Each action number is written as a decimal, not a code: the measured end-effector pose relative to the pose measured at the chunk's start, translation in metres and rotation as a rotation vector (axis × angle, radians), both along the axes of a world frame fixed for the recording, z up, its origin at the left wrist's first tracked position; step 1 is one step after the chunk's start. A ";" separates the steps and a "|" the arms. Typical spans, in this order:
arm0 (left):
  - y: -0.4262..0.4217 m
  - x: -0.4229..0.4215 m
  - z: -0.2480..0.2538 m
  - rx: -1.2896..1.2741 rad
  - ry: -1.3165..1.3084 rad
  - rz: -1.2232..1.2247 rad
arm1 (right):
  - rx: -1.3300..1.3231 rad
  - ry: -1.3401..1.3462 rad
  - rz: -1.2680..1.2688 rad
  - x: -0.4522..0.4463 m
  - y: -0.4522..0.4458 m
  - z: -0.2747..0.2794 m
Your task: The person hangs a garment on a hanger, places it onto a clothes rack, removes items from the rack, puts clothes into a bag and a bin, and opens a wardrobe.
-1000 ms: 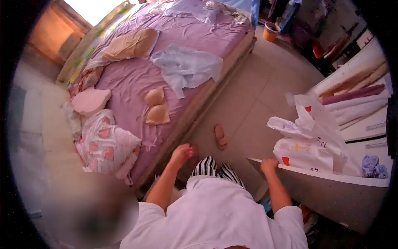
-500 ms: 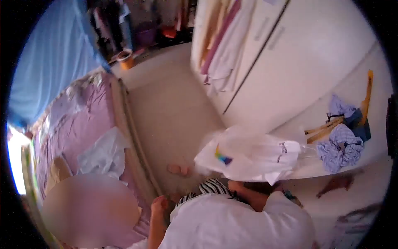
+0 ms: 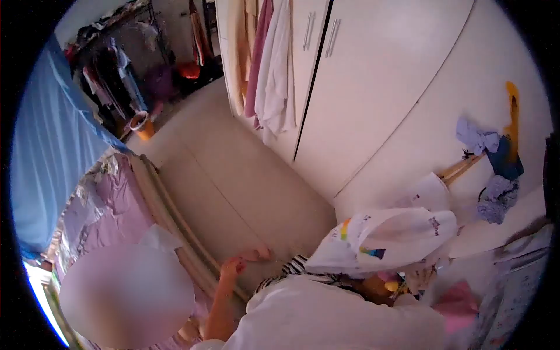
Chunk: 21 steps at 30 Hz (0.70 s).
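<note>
My left hand [image 3: 233, 267] is low over the floor beside the bed edge, its fingers curled, with nothing visible in it. A pair of pinkish slippers [image 3: 256, 255] lies on the floor close by. In front of my right side is a white plastic bag [image 3: 408, 236] with printed lettering and rainbow-coloured patches. It bulges over my striped trousers [image 3: 294, 265]. Part of my right forearm [image 3: 376, 290] shows below the bag, while the bag hides my right hand. I cannot tell whether that hand grips it.
White wardrobe doors [image 3: 373, 87] stand ahead, with robes [image 3: 274, 76] hanging at their left. Scrunchies [image 3: 499, 198] and a yellow hanger [image 3: 512, 116] are at right. A bed with a pink sheet [image 3: 119, 204] is at left, partly covered by a blurred oval. An orange bucket [image 3: 142, 126] stands farther back.
My view has turned, so the wardrobe and bed sit farther left. The white bag appears lower and farther right, fuller in shape, and now covers my right hand, which showed before.
</note>
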<state>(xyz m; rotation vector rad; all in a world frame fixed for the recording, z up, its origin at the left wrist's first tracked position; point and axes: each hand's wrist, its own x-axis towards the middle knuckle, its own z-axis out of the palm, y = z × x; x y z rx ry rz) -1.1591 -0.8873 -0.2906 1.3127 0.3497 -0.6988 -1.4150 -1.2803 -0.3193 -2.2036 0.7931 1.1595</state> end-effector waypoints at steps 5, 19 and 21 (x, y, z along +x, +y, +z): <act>-0.049 0.066 0.009 0.279 -0.013 -0.331 | 0.048 -0.003 -0.084 0.019 0.005 -0.019; -0.290 0.385 0.215 0.020 -0.636 -0.693 | 0.276 0.002 -0.259 0.208 0.014 -0.089; -0.338 0.420 0.268 -0.010 -0.793 -0.768 | 0.317 -0.008 -0.271 0.238 0.013 -0.092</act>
